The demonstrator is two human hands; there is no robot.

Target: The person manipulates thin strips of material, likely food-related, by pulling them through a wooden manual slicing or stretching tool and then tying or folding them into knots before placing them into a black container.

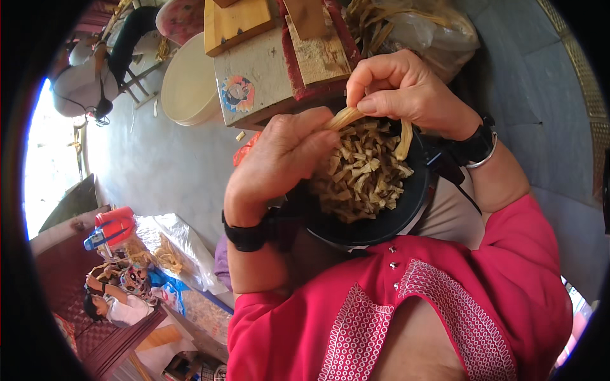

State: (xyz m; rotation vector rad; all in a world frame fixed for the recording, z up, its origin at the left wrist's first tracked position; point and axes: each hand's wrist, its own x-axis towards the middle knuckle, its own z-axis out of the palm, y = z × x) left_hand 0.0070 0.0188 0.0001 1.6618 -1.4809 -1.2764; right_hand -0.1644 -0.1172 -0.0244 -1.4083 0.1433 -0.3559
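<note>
A pale yellow strip of dried plant fibre (346,119) is stretched between my two hands, above a black bowl (352,236) in my lap. My left hand (283,152) pinches one end of it between thumb and fingers. The thumb and index finger of my right hand (413,95) grip it further along, and its free end hangs down from that hand over the bowl. Many short, cut or knotted-looking pieces of the same dried fibre (368,171) fill the bowl. Black bands sit on both my wrists.
Beyond the bowl stands a grey box (260,63) with a wooden block (240,24) and a worn board (316,60) on it. A plastic bag (460,41) of dried strips lies right of it, a whitish tub (184,86) left. Other people (130,311) sit at the left.
</note>
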